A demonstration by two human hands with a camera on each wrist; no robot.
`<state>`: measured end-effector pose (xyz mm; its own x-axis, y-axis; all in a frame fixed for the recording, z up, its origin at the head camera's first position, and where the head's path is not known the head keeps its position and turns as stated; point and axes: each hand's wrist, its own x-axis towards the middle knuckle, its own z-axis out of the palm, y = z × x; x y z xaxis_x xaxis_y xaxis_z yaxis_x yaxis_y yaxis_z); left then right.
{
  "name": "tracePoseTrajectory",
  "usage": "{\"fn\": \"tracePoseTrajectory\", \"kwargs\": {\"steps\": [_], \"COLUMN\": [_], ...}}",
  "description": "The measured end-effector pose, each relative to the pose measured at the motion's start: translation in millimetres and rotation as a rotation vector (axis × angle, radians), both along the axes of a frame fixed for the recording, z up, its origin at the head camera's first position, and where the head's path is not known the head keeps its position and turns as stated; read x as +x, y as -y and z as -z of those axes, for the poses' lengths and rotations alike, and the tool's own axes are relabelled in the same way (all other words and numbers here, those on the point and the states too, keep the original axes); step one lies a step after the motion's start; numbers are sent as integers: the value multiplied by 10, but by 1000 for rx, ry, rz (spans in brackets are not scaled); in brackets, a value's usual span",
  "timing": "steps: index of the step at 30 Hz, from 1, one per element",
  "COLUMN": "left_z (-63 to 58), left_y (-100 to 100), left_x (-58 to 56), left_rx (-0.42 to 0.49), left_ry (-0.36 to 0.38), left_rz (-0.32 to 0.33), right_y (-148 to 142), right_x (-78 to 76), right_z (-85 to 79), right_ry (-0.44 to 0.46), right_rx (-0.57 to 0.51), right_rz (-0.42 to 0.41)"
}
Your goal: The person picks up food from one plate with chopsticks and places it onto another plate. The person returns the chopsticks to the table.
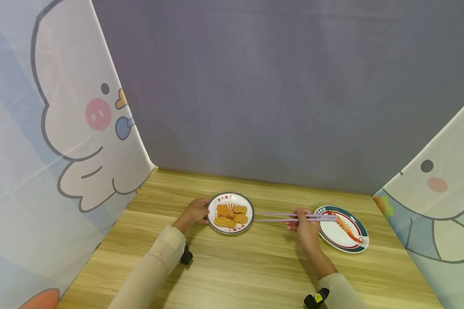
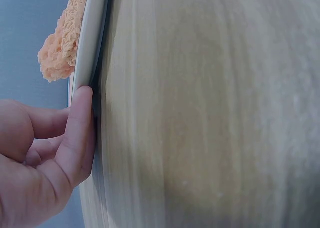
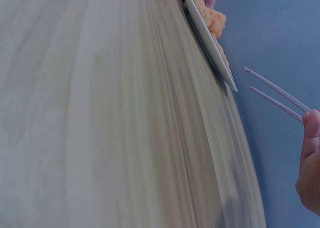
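Note:
My left hand (image 1: pixel 197 211) grips the left rim of a round white plate (image 1: pixel 236 198) with a dark edge and red lettering. Several golden-brown fried chicken pieces (image 1: pixel 225 221) lie on that plate. In the left wrist view, thumb and fingers (image 2: pixel 75 128) pinch its edge close to the wood. My right hand (image 1: pixel 305 229) holds a pair of pale purple chopsticks (image 3: pixel 277 90), their tips pointing left, slightly apart, just right of the round plate. Nothing is between the tips. The chopsticks' thick ends overlap an oval plate (image 1: pixel 332 237) carrying one orange-red shrimp (image 1: pixel 347 228).
The wooden table (image 1: pixel 232 270) runs back to a grey cloth wall (image 1: pixel 255 94). Printed cartoon curtains (image 1: pixel 73 171) stand along the left and right sides. A black wrist strap piece (image 1: pixel 186 255) hangs below the left sleeve.

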<state>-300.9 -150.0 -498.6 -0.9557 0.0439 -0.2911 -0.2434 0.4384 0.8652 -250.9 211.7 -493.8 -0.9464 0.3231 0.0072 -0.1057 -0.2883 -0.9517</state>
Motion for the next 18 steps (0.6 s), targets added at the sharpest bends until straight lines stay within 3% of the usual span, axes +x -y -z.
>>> {"fn": "tracePoseTrajectory", "kwargs": {"steps": [18], "left_z": [-18], "left_y": [2], "left_x": [17], "left_rx": [-5], "left_ry": [4], "left_rz": [-4], "right_y": [-342], "right_x": [31], "right_z": [15], "right_ry": [11], "right_rx": [29], "right_rz": [82]}}
